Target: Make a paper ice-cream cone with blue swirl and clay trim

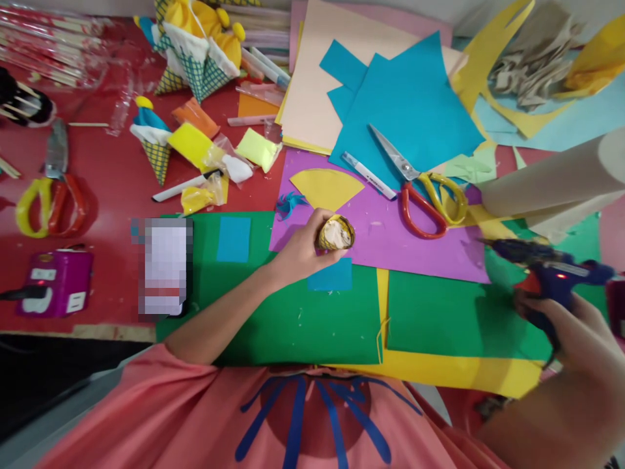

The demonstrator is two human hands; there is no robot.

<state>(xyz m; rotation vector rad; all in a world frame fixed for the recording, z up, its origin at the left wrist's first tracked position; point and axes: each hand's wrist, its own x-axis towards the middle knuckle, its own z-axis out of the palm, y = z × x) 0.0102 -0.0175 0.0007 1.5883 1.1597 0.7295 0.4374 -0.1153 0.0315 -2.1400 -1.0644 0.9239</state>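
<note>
My left hand (301,251) grips a small paper cone (336,232) with a yellow rim, its open mouth showing crumpled beige filling. It hovers over the purple sheet (424,247) and green sheet (273,326). My right hand (581,332) holds a blue glue gun (547,270) at the right, its nozzle pointing left, well apart from the cone. A yellow fan-shaped paper piece (326,187) lies just beyond the cone. Small blue rectangles (233,238) rest on the green sheet.
Red-and-yellow scissors (424,189) and a white marker (367,174) lie on blue paper (410,104). Finished cones (195,52) stand at the back left. More scissors (49,202) and a purple power strip (56,281) sit far left. A paper roll (551,182) lies right.
</note>
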